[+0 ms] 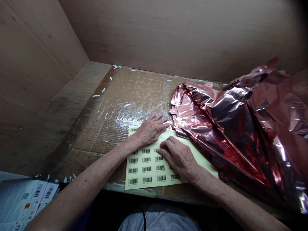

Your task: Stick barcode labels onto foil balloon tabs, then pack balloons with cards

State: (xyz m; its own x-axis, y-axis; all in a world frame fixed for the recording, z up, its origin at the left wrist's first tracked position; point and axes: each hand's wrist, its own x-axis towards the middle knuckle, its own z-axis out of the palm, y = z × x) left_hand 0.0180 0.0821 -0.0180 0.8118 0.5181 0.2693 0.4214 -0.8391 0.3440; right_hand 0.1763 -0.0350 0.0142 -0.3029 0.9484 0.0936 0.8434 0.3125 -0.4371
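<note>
Left hand (150, 130) lies flat and open on the barcode label sheet (146, 168), near the surface's front edge. Right hand (179, 157) is curled, fingertips pinching at a label. Many labels remain; the rose foil balloons (223, 128) lie at right, touching the sheet.

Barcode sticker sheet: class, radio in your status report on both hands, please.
Left hand flat on barcode sticker sheet. Right hand pinching at a label on it. Rose foil balloons overlap sheet's right edge.

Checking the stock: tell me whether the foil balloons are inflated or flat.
Flat: the rose-gold foil balloons lie crumpled and creased in a heap.
</note>
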